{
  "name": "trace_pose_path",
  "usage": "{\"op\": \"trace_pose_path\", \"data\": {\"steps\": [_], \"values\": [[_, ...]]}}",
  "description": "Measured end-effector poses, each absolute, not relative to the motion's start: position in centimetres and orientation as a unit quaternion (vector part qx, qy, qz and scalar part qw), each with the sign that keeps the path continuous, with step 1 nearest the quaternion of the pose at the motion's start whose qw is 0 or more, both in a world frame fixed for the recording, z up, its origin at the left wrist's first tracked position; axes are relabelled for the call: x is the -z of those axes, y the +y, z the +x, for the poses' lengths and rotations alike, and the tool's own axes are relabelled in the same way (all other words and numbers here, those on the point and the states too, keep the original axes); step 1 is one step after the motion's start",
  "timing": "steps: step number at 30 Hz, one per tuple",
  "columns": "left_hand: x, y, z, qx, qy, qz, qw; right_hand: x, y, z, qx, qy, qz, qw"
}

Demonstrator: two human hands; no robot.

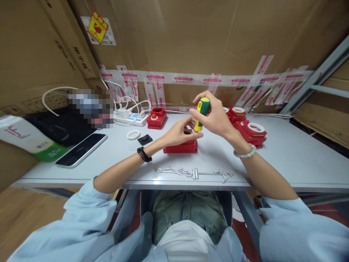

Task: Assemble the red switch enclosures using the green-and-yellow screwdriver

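Note:
My right hand is wrapped round a screwdriver with a green and yellow handle. The tool stands nearly upright, its lower end over the right side of a red box-shaped housing on the table. Thumb and fingers of my left hand close in around the screwdriver's tip, right above the housing. What they pinch is hidden, and so is most of the housing's top. To the left of the housing lie a black square part with a round knob and a white ring.
Several screws and small metal parts lie along the table's front edge, with two short pins. Red housings with white rings stand at right, another red housing behind. A power strip, phone and white-green tube are left.

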State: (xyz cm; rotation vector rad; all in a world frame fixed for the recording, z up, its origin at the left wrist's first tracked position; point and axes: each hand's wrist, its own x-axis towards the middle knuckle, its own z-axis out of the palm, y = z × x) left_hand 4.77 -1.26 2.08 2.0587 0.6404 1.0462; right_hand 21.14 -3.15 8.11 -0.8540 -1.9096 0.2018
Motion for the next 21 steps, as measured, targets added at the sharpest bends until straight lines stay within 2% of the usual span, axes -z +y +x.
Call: {"op": "trace_pose_path", "data": {"steps": [6, 10, 14, 18, 21], "values": [[-2.5, -0.5, 3.7, -0.285, 0.175, 0.819, 0.467, -7.9, -3.1, 21.0, -0.104, -0.789, -0.348, 0.496], [-2.3, -0.6, 4.1, -0.327, 0.204, 0.797, 0.465, -8.0, -3.8, 21.0, -0.1, -0.78, -0.37, 0.494], [-2.1, -0.9, 4.7, -0.392, 0.255, 0.779, 0.416, -7.6, -4.0, 21.4, -0.096, -0.761, -0.392, 0.507], [-2.2, -1.2, 4.6, -0.404, 0.246, 0.791, 0.388, -7.4, -3.7, 22.1, -0.179, -0.746, -0.372, 0.523], [-2.5, -1.1, 4.2, -0.363, 0.202, 0.81, 0.414, -7.7, -3.7, 22.4, -0.272, -0.742, -0.327, 0.519]]}}
